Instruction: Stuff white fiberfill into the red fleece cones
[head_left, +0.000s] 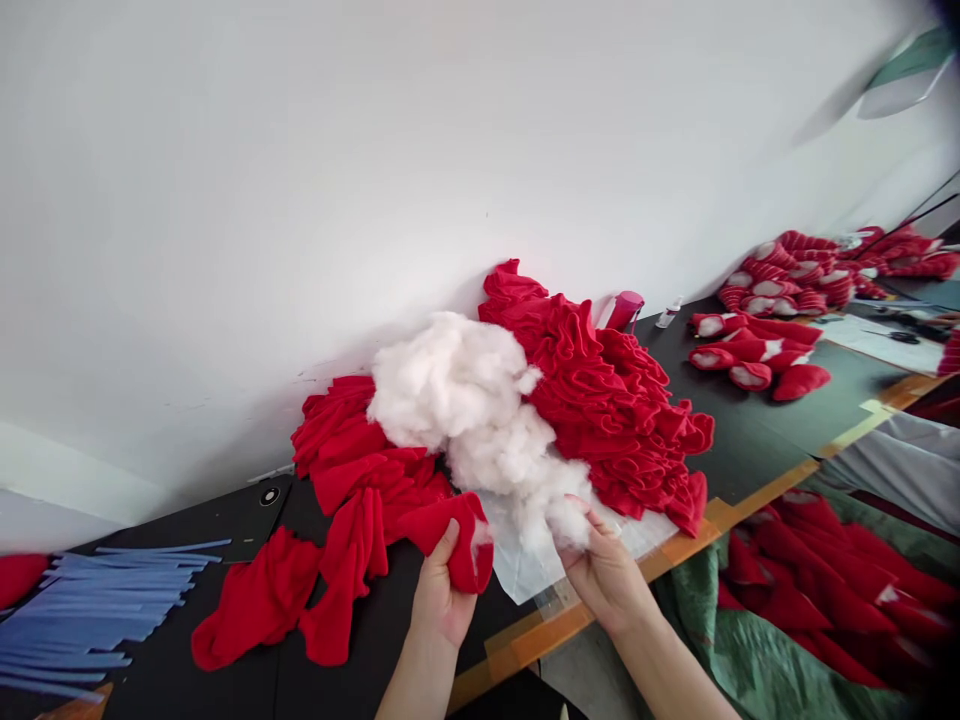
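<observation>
Gripping a red, tube-shaped fabric pouch (472,570), the left hand (439,592) has its thumb on the upper side and its fingers wrapped beneath, near the taped front edge of the black worktop (169,665). The pouch's open end faces the right hand (604,575); a little white fibre shows inside this opening. The right hand's thumb and fingers are closed on a tuft of fluffy white fibre (568,522), apart from the pouch.

Behind both hands, a loose white fibre heap (450,375) extends from near the wall-side edge toward the front edge. Its forward end lies above a thin white sheet (514,565). Limp red fabric pieces flank the heap: a left pile (352,470) and a larger right pile (622,410).

Below the front edge, at right, a green woven plastic sack (757,655) holds red fabric pieces (810,590), some showing white fibre. Farther right on the worktop, several filled red pouches (801,382) show white fibre at their open ends. Flat blue strips (97,610) lie at the left end.
</observation>
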